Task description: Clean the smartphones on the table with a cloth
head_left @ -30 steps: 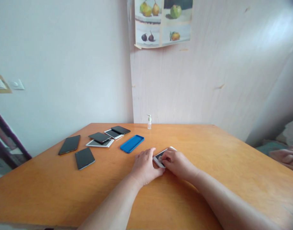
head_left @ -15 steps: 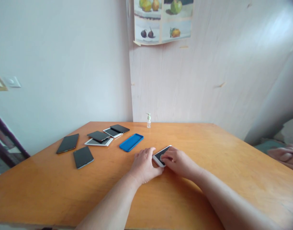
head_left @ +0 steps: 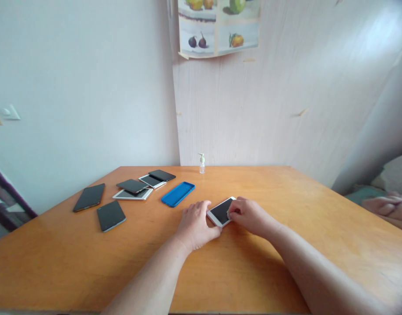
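One white phone [head_left: 220, 211] lies face up and aslant on the worktop [head_left: 220, 280], between the left hand [head_left: 194, 225] and the right hand [head_left: 252, 215]. The left hand's grip has thumb and fingers spread about the phone's left end – they seem to touch its corners, but whether they clamp it I cannot tell. The right hand's grip is together, pinched on a small whitish piece [head_left: 229, 215] at the dark screen. If the left hold is light, a hard push from the right could skid or turn the phone; a slack pinch could let the piece slip. Off to the left, a dark phone [head_left: 132, 186] rests across a white-framed device [head_left: 127, 195], so a knock there might slide it off. Most of the piece is buried in the right fingers, its material hard to make out, and that hand covers part of the phone's right side – above, the fruit pictures [head_left: 217, 30] are cut off, and what look like another person's hands [head_left: 381, 205] blur at the right border
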The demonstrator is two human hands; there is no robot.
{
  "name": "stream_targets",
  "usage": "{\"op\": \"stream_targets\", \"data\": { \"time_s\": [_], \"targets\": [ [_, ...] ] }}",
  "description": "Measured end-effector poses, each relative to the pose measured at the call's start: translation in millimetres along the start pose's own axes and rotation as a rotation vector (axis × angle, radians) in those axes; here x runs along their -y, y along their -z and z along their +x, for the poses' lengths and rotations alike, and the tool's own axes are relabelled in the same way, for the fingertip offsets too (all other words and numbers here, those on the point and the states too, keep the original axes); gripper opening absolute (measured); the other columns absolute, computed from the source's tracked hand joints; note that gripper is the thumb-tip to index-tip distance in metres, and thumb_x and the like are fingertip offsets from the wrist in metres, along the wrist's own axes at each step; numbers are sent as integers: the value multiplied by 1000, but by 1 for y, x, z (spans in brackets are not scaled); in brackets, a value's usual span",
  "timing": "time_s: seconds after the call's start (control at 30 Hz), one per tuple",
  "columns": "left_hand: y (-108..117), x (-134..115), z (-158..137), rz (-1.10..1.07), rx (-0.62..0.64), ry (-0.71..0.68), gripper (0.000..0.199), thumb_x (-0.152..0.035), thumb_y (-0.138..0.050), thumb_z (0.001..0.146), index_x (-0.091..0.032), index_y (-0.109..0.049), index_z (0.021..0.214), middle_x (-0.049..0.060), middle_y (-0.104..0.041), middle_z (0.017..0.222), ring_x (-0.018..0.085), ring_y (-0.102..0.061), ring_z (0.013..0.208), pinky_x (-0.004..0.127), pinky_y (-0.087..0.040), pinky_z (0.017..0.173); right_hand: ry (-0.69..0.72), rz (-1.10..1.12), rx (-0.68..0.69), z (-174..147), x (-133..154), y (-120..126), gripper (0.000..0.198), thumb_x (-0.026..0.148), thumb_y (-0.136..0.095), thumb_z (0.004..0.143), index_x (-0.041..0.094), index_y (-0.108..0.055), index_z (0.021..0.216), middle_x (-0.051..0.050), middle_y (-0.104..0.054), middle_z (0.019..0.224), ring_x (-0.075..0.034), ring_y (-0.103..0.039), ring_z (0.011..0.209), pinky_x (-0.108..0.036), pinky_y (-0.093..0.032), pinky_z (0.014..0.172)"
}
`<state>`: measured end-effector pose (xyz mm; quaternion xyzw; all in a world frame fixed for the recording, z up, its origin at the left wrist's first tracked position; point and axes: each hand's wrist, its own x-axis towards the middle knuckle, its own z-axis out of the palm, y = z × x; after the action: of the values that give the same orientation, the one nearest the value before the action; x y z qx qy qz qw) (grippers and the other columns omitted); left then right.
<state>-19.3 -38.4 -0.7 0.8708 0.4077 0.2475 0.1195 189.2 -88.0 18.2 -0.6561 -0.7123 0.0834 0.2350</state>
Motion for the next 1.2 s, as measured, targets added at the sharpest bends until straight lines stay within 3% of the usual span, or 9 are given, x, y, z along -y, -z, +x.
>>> {"op": "stream_targets", "data": {
  "time_s": [0.13, 0.3, 0.4, 0.67, 0.83, 0.93, 1.07, 1.13, 1.2],
  "targets": [
    [0, 0, 0, 14, -4, 3, 63, -41, -73, 67, -22, -50, 123, 10, -64, 120, 32, -56, 115, 43, -41, 96, 171, 128, 76, -2, 20, -11, 11, 15, -57, 76, 21, -67, 76, 0, -64, 84, -12, -58, 73, -21, -39, 64],
    [1, 0, 0, 6, 11, -6, 62, -42, -71, 70, -22, -49, 125, 9, -64, 120, 31, -56, 115, 43, -41, 97, -146, -97, -61, 6, -15, 5, 7, 16, -57, 77, 19, -63, 79, -3, -62, 77, -16, -54, 70, -25, -34, 61],
    [2, 0, 0, 2, 22, -6, 63, -42, -71, 71, -22, -48, 125, 9, -63, 121, 31, -56, 116, 42, -41, 98, -219, -127, -116, 8, -28, 11, 9, 15, -53, 80, 17, -62, 83, -6, -62, 79, -18, -54, 72, -26, -33, 62],
    [0, 0, 0, 0, 10, 14, 61, -40, -72, 69, -24, -50, 123, 9, -63, 121, 31, -56, 118, 42, -41, 98, 151, 108, 2, -3, 18, -17, 14, 12, -57, 78, 22, -67, 79, -2, -63, 89, -13, -58, 78, -21, -41, 69],
    [3, -1, 0, -8, 24, 16, 62, -41, -71, 71, -23, -49, 125, 9, -64, 121, 31, -56, 117, 42, -40, 99, -145, -62, -96, 5, -5, -5, 6, 23, -60, 82, 20, -66, 82, -4, -62, 85, -17, -56, 79, -26, -38, 68],
    [3, -1, 0, -14, 26, 3, 62, -41, -71, 70, -23, -48, 125, 9, -64, 121, 30, -56, 117, 42, -40, 99, -177, -97, -123, 6, -13, 2, 9, 25, -60, 83, 20, -67, 80, -6, -61, 86, -19, -56, 84, -28, -38, 71],
    [2, -1, 0, -15, 11, 14, 61, -41, -72, 70, -23, -50, 124, 9, -64, 121, 31, -56, 117, 42, -40, 99, 68, 28, -28, -2, 7, -6, 14, 19, -57, 86, 22, -71, 81, -2, -63, 86, -15, -57, 79, -24, -41, 71],
    [2, -1, 0, -10, 9, 17, 60, -41, -72, 70, -24, -50, 123, 9, -64, 121, 31, -56, 118, 42, -41, 98, 257, 74, 27, -6, 17, -9, 20, 18, -54, 89, 24, -73, 89, -2, -65, 89, -15, -58, 86, -24, -42, 77],
    [2, -1, 0, -9, 9, 15, 60, -41, -72, 70, -23, -50, 123, 9, -64, 121, 31, -56, 118, 42, -41, 97, 318, 34, 54, -6, 18, -8, 24, 19, -52, 92, 27, -74, 97, -3, -65, 91, -17, -59, 91, -25, -42, 81]
  ]
}}
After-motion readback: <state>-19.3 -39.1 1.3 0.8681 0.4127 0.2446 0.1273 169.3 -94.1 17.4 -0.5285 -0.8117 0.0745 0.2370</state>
